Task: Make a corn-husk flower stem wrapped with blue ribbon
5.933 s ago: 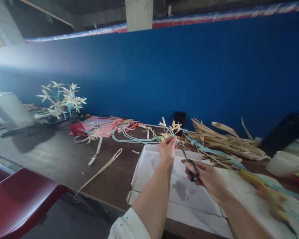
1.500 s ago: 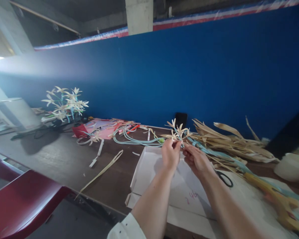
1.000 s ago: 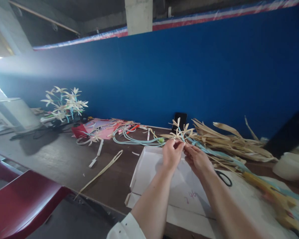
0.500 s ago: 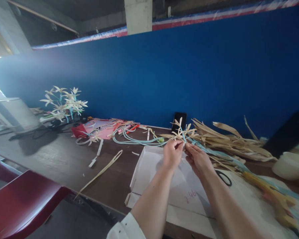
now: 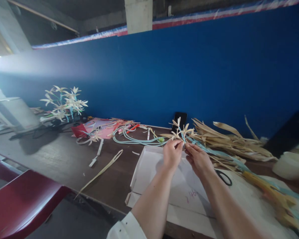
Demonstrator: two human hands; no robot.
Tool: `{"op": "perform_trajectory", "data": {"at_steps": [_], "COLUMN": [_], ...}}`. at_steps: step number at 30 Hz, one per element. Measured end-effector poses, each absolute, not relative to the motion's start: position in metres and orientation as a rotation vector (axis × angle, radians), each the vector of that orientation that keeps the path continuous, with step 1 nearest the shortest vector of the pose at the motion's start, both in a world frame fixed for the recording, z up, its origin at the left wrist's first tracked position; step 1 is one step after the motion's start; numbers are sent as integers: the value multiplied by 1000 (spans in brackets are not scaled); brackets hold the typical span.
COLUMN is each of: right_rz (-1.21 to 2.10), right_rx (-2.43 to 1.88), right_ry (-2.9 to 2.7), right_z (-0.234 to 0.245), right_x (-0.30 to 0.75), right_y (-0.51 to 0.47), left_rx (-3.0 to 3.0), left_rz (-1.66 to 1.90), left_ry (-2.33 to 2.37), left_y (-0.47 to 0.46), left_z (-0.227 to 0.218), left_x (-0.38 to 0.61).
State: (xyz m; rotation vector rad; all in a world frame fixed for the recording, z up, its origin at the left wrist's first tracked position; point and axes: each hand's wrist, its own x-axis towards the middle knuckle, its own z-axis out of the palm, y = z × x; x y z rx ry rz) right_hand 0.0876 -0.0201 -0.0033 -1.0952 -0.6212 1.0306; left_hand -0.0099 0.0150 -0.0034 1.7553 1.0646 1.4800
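Between my two hands stands a small sprig of pale, handmade-looking flowers [image 5: 183,133] with light blue stems. My left hand [image 5: 173,153] pinches the base of its stems from the left. From the right, my right hand [image 5: 198,157] holds the same stems between thumb and fingers; the fingertips of both hands nearly meet. Below them lies an opened white cardboard box [image 5: 149,166] with red handwriting inside. Behind the sprig a dark phone [image 5: 179,120] leans on the blue partition. The stem ends are hidden by my fingers.
Dried husks [image 5: 229,141] pile up at the right, near a yellow glue gun [image 5: 271,194], a black ring-shaped handle [image 5: 224,178] and a white cup [image 5: 291,165]. Leftward are coiled pale blue cords [image 5: 132,142], a looped straw strip [image 5: 102,171], a flower bunch [image 5: 67,103] and an electric kettle [image 5: 16,113].
The sprig has turned and tilted slightly to the left between my fingers. Both hands keep nearly the same place and grip.
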Motion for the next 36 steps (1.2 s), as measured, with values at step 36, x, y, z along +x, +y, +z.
{"op": "perform_trajectory", "data": {"at_steps": [36], "right_rz": [1017], "right_rx": [-1095], "right_ry": [-697], "right_z": [-8], "right_x": [88], "right_y": [-20], "left_rx": [1507], "left_rz": [1500], "left_ry": [973], "left_y": [15], "left_z": [-4], "left_x": [-10]}}
